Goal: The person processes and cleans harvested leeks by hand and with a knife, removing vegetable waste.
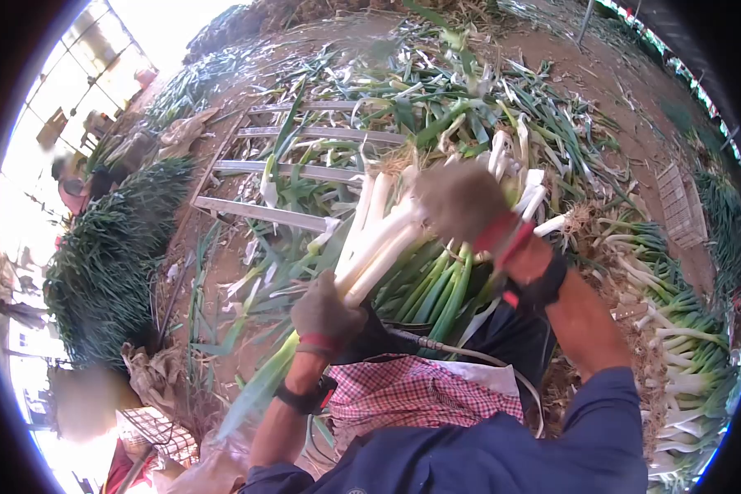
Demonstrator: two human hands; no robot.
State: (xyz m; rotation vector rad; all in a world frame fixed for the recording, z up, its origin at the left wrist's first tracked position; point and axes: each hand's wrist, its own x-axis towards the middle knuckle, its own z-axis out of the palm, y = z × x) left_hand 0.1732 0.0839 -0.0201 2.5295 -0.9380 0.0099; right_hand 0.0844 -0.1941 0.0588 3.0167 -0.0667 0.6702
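Observation:
My left hand [328,311], in a dirty work glove with a red cuff, is closed around thick white leek stems [381,249]. Their green leaves [259,387] trail down to the lower left. At the upper end of these stems is my right hand [461,202], gloved too and slightly blurred. Its fingers are curled in at the stem ends, though the exact grip is partly hidden. More leeks with green tops [440,288] lie across my lap, beside a thin hose [461,349]. White stems with roots [502,152] stick up just beyond my right hand.
A metal slatted frame [263,212] lies ahead on the left, among scattered leaf trimmings [403,103]. Rows of leeks [683,362] line the ground at right, near a plastic crate [681,204]. A big leek pile [115,255] stands left, with another person [74,191] behind it.

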